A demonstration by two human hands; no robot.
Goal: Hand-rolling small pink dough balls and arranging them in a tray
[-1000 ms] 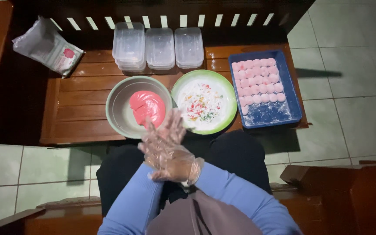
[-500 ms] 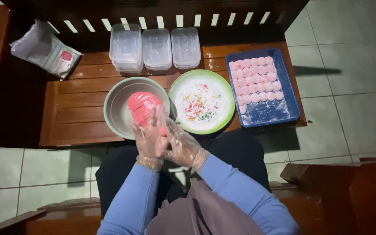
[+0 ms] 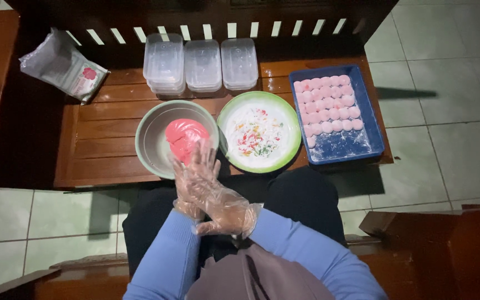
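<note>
Two gloved hands (image 3: 204, 189) pressed together, pink dough (image 3: 184, 138) beyond

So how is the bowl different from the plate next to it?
The grey-green bowl is deep and holds one big pink dough lump; the white plate with a green rim is shallow and holds scattered white shreds with red and green bits. The gloved hands overlap the bowl, not the plate. Both are round and sit on the wooden bench.

Left hand (image 3: 187, 191) mostly hidden behind gloved right hand (image 3: 215, 194); grip unclear.
</note>
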